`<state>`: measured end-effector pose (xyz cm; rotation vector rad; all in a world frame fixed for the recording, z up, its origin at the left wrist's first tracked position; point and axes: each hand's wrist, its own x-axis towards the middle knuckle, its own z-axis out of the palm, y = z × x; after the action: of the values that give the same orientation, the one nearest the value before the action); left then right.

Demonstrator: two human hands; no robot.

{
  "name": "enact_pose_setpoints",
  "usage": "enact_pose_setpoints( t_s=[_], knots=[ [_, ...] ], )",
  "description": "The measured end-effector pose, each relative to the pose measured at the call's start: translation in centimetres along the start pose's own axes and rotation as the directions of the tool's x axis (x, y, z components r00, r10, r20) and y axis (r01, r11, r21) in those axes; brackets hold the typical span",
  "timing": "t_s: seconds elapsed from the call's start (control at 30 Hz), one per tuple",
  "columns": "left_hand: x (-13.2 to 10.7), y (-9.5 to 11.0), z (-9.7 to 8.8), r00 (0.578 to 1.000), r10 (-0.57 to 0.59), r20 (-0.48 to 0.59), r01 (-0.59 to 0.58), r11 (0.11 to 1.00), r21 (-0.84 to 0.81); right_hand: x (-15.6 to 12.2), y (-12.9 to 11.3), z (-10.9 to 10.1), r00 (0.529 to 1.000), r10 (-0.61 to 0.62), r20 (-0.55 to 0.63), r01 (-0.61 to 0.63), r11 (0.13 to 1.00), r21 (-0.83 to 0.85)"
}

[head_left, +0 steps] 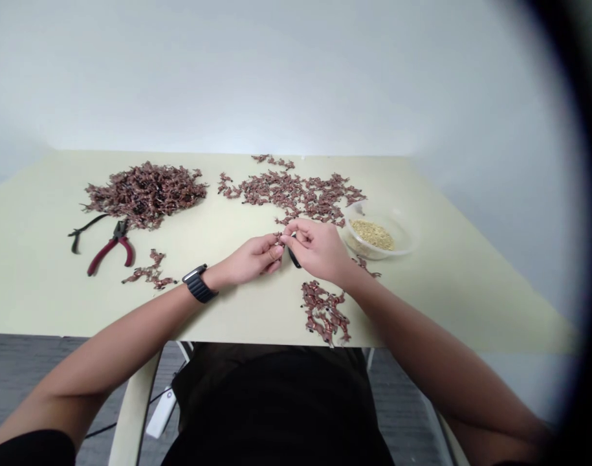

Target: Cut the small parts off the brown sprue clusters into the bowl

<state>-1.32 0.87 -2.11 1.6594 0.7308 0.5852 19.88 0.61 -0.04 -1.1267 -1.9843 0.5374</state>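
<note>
My left hand (254,257) and my right hand (319,249) meet over the middle of the pale table (33,272). Both are closed in a pinch on one small reddish-brown part (279,237) held between their fingertips. A short black tool (294,257) pokes out under my right hand's fingers. A black watch (199,283) is on my left wrist. A small heap of the same brown parts (325,314) lies just under my right wrist.
A big pile of brown parts (145,193) sits at the far left, a spread-out patch (300,193) at the far middle. A clear bowl of yellowish bits (379,234) stands right of my hands. Red-handled pliers (110,249) and a few loose parts (149,275) lie left.
</note>
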Motion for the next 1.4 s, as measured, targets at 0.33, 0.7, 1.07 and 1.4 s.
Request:
enact_pose_setpoints(
  t_s=[0.33, 0.7, 1.07, 1.4],
  knots=[
    [-0.1, 0.4, 0.0, 0.986, 0.133, -0.096, -0.097, 0.945, 0.312, 0.2, -0.5, 0.1, 0.927, 0.317, 0.199, -0.368, 0.866, 0.338],
    [0.1, 0.4, -0.3, 0.996, -0.044, 0.078, 0.059, 0.976, -0.209, 0.5, 0.4, -0.5, 0.969, 0.173, 0.177, -0.219, 0.933, 0.284],
    [0.1, 0.1, -0.2, 0.990, -0.059, 0.132, 0.102, 0.932, -0.348, 0.2, 0.4, -0.7, 0.987, 0.009, 0.161, -0.021, 0.997, 0.073],
    [0.1, 0.9, 0.3, 0.997, -0.063, 0.051, 0.075, 0.955, -0.287, 0.3, 0.6, -0.8, 0.976, 0.119, 0.184, -0.155, 0.968, 0.197]
  ],
)
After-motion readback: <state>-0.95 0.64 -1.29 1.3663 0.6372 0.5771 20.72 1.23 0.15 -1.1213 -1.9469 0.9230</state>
